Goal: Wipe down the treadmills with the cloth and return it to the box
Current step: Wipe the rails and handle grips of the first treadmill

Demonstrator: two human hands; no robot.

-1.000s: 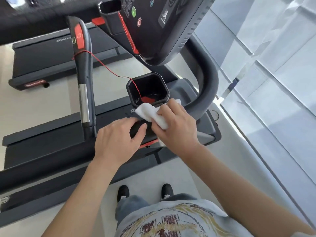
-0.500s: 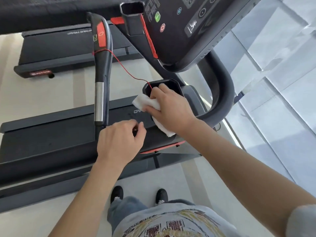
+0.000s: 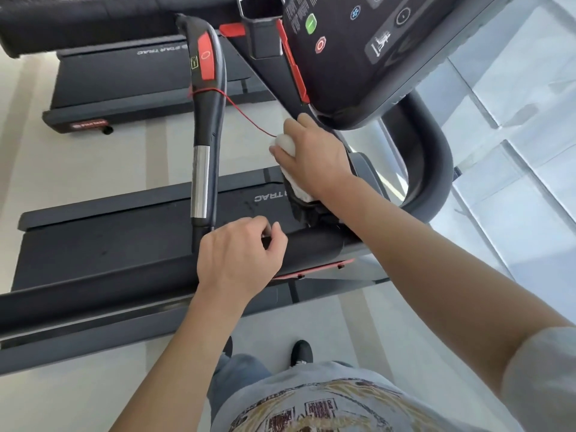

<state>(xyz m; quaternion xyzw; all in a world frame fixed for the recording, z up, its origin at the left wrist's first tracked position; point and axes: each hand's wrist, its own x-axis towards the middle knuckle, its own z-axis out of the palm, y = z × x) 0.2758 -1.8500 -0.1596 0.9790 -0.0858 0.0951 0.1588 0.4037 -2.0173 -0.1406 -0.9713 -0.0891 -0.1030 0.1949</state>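
Pale floor, bright panels, and a pair of dark shoes down below

A light floor (image 3: 93, 169) with faint lengthwise bands fills the left side and runs on toward the bottom of the frame. Over on the right, large pale panels (image 3: 514, 126) with thin seams between them climb to the upper right corner, glossy and washed with light. At bottom centre, one black shoe (image 3: 301, 352) stands on the floor, its partner half hidden just to the left. Blue jeans (image 3: 237, 375) sit above a grey T-shirt (image 3: 343, 400) with a yellow and brown print.
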